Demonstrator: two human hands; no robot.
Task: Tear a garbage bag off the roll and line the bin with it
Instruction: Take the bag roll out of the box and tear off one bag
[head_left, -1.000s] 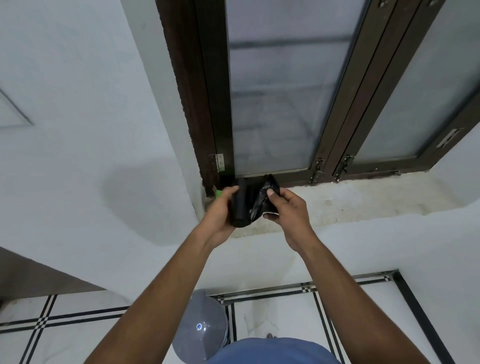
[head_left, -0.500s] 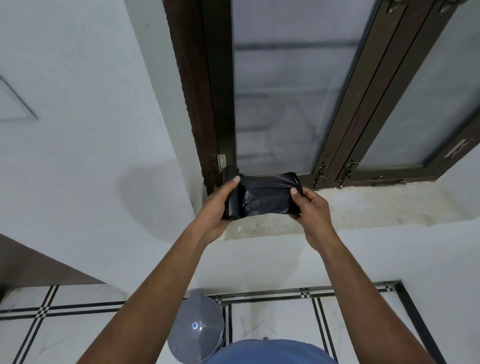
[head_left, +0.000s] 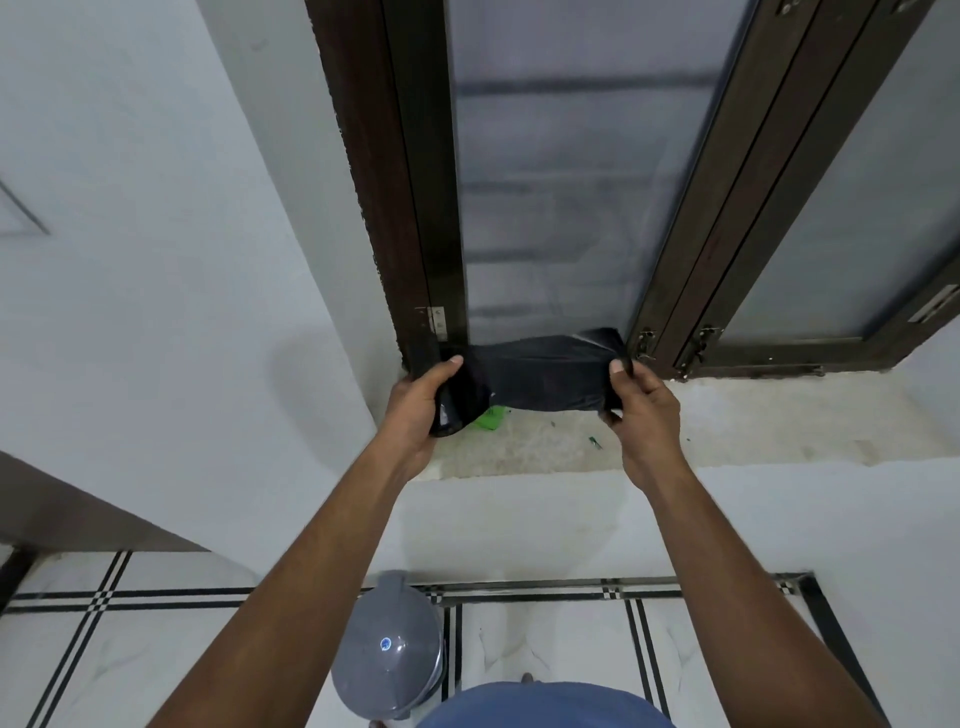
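Left hand (head_left: 415, 410) clenches black plastic bag roll (head_left: 460, 400); right hand (head_left: 641, 410) has drawn the bag's free end (head_left: 550, 376) wider, untorn.

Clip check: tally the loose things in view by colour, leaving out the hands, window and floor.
Black: 1, the black plastic garbage bag roll
Grey: 1, the grey domed-lid plastic bin
Green: 2, the crumpled green plastic scrap and the tiny green fragment
Total: 4
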